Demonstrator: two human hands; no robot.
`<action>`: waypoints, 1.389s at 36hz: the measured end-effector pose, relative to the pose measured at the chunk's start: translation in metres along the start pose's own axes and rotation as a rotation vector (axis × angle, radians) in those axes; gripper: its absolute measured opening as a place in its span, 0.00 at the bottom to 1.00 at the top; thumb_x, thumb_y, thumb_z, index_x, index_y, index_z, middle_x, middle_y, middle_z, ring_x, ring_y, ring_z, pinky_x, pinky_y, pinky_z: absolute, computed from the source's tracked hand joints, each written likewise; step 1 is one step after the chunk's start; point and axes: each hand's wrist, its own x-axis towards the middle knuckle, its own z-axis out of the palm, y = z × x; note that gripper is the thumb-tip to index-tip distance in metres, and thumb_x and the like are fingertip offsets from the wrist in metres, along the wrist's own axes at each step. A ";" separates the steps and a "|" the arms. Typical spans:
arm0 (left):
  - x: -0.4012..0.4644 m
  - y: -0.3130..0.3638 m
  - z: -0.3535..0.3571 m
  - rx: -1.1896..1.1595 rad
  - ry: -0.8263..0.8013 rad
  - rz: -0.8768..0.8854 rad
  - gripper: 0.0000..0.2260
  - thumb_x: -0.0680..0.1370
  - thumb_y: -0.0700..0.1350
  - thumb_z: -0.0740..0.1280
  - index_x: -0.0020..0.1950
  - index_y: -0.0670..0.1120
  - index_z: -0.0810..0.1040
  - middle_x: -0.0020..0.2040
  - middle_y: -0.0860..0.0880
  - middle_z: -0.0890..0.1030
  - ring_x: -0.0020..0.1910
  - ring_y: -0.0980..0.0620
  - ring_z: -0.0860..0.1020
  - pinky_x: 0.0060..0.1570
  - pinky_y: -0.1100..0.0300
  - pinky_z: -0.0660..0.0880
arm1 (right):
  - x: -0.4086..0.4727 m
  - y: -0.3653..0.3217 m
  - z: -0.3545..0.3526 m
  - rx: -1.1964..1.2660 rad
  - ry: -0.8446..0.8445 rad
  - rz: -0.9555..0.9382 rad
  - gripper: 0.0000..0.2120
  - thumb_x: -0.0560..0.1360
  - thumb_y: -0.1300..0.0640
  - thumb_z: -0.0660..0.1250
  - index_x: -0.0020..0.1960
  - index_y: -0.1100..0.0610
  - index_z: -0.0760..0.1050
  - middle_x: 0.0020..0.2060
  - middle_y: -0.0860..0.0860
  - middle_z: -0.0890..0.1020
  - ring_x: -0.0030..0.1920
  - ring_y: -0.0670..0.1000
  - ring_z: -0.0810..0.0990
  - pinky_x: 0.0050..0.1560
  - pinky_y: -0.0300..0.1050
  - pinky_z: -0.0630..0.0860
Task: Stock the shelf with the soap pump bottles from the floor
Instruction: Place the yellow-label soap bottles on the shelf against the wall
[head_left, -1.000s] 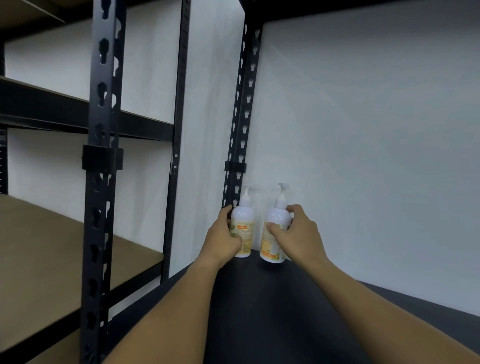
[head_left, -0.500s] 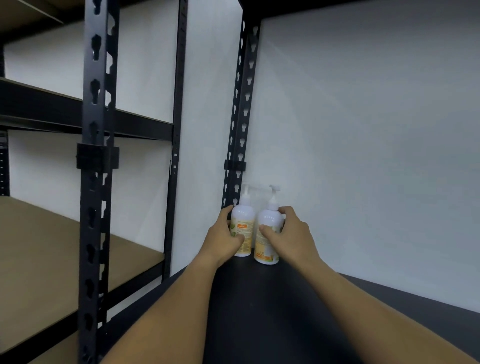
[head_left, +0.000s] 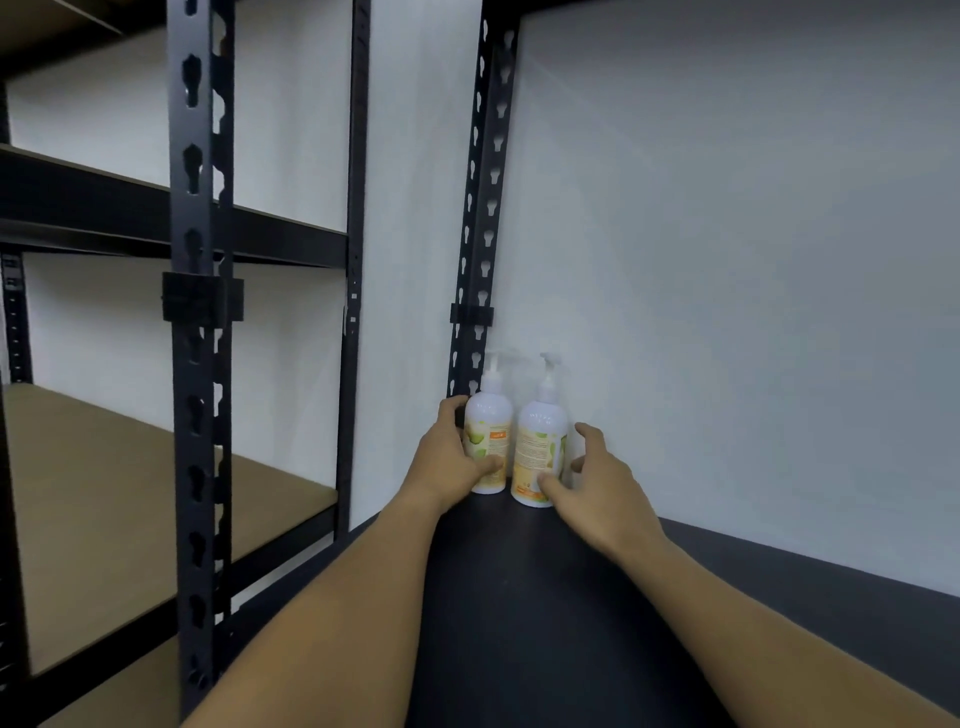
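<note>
Soap pump bottles, two of them, stand upright side by side in the back corner of a dark shelf (head_left: 545, 597), against the white wall (head_left: 727, 260). Far off to the left of both hands runs a neighbouring rack with brown shelf boards (head_left: 104, 493) and a black slotted post (head_left: 200, 364). The left hand (head_left: 447, 462) reaches in along the dark shelf and holds the left bottle (head_left: 488, 441), thumb lying across the lower label at the front and fingers curled around the bottle's far side, close to the slotted upright (head_left: 478, 234) that rises just behind it. Directly right of that hand, the right bottle (head_left: 540, 452) stands just beside the first one, the two nearly touching; both have white bodies, green and orange labels, and white pump heads on top. Further right, the right hand (head_left: 597, 483) is spread loose around this second bottle: the thumb tip touches its lower front, while the fingers stand apart from its right side, straightened and gripping nothing
</note>
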 end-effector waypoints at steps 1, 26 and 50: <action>0.000 0.000 0.001 0.010 0.007 0.007 0.35 0.70 0.39 0.78 0.70 0.54 0.64 0.51 0.53 0.79 0.49 0.58 0.80 0.44 0.68 0.75 | -0.001 0.000 0.001 -0.009 0.000 0.002 0.38 0.75 0.44 0.68 0.79 0.49 0.53 0.63 0.52 0.76 0.61 0.54 0.77 0.52 0.48 0.73; -0.006 0.007 0.001 0.005 -0.031 -0.008 0.42 0.66 0.46 0.78 0.73 0.54 0.59 0.59 0.51 0.76 0.54 0.51 0.79 0.55 0.53 0.78 | -0.008 -0.002 0.006 -0.084 -0.011 -0.022 0.35 0.75 0.46 0.68 0.76 0.48 0.54 0.62 0.51 0.78 0.60 0.54 0.79 0.52 0.50 0.76; -0.007 0.008 -0.001 0.064 -0.024 0.020 0.36 0.71 0.38 0.76 0.72 0.54 0.62 0.55 0.50 0.80 0.53 0.51 0.80 0.55 0.52 0.79 | 0.001 -0.004 0.006 0.104 0.037 -0.083 0.36 0.75 0.51 0.71 0.77 0.49 0.56 0.59 0.50 0.78 0.54 0.49 0.80 0.54 0.47 0.78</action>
